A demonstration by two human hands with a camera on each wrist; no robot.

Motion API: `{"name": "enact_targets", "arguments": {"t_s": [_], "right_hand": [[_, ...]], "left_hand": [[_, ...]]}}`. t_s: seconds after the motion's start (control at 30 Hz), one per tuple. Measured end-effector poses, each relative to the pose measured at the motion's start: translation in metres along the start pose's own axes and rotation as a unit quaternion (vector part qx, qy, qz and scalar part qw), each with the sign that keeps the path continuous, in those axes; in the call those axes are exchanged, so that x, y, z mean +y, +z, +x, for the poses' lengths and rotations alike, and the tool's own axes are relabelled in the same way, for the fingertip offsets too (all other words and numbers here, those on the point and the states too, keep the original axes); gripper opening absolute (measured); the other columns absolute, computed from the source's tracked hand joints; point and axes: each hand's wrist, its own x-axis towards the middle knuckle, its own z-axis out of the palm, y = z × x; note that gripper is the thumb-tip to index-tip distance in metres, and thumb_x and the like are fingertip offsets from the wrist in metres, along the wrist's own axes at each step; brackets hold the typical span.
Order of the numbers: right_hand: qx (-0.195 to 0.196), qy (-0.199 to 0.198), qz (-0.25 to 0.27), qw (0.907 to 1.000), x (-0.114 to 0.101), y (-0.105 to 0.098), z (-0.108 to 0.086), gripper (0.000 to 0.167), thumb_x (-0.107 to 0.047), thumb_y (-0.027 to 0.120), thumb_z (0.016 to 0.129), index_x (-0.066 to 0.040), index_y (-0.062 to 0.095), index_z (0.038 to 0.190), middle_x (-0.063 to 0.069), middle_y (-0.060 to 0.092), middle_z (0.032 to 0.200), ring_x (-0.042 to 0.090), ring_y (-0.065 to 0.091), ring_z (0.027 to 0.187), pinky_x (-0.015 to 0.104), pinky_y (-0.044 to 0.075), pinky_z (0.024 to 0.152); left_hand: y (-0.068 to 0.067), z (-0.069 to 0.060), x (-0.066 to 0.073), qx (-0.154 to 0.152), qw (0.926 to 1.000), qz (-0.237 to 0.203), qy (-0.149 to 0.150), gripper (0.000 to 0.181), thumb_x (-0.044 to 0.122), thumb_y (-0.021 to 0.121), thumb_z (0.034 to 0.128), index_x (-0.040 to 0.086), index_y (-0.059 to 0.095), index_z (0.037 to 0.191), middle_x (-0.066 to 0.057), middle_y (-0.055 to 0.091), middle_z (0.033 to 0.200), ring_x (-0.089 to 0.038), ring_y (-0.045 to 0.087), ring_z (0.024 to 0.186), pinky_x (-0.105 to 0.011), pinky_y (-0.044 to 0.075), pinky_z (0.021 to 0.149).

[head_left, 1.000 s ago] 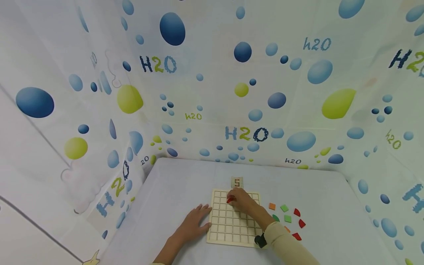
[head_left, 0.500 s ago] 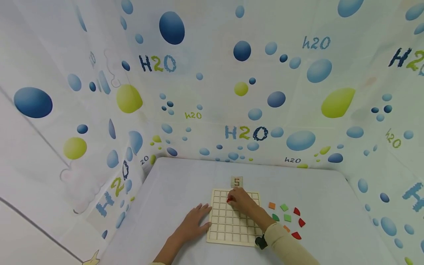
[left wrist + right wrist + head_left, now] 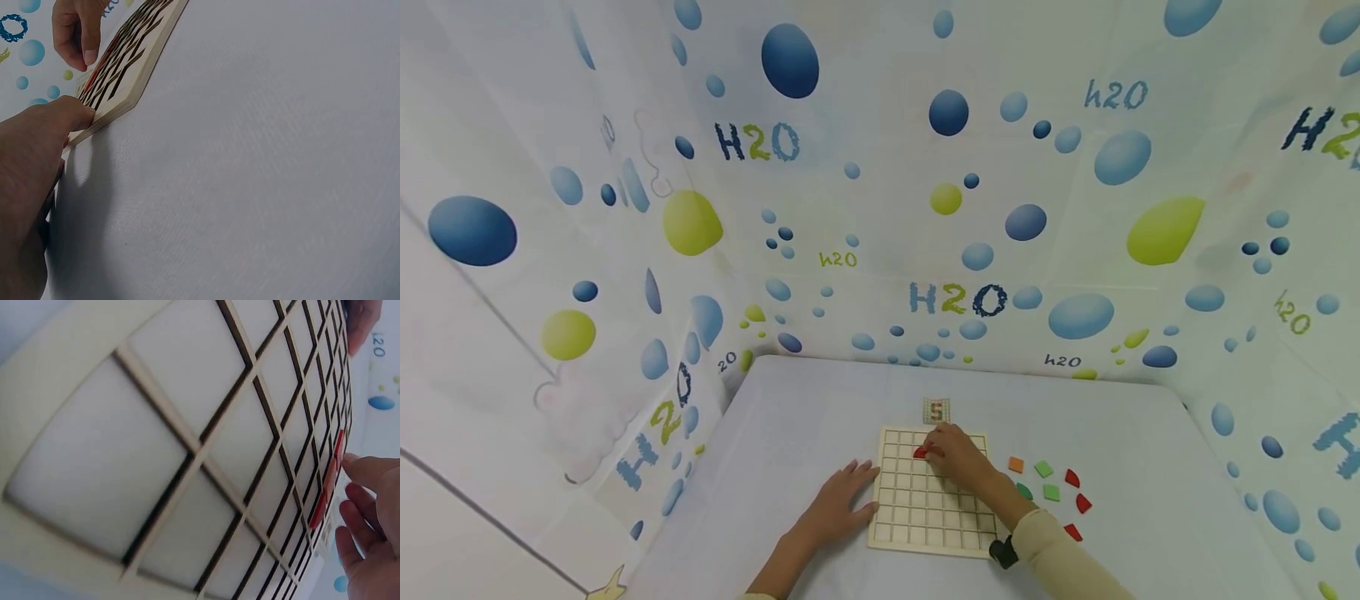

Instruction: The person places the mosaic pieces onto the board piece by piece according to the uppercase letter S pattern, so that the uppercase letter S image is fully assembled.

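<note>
L hand (image 3: 841, 502), relaxed, braced board (image 3: 904, 518), lower ctr; R hand (image 3: 957, 456), loosely parted, at red pc (image 3: 919, 452); light press seemed best.

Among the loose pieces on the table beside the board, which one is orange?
The orange square nearest the far right corner of the board; the others visible in the head view are green pieces and red pieces.

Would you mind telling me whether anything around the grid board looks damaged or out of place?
Nothing stands out: the grid board lies flat and shows no visible damage, and the coloured pieces to its right lie loose on the white tabletop.
</note>
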Motion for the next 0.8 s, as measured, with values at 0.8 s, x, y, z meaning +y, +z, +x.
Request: {"name": "enact_targets", "arguments": {"t_s": [0.8], "right_hand": [[0.067, 0.304, 0.031, 0.9499, 0.074, -0.096, -0.109, 0.038, -0.014, 0.075, 0.097, 0.008, 0.065, 0.127, 0.029, 0.063, 0.123, 0.041, 0.067, 0.108, 0.055, 0.061, 0.089]], "left_hand": [[0.001, 0.0, -0.003, 0.007, 0.9998, -0.009, 0.014, 0.063, 0.042, 0.063, 0.1025, 0.014, 0.05, 0.157, -0.012, 0.048, 0.163, -0.042, 0.036, 0.155, -0.063, 0.029, 0.126]]}}
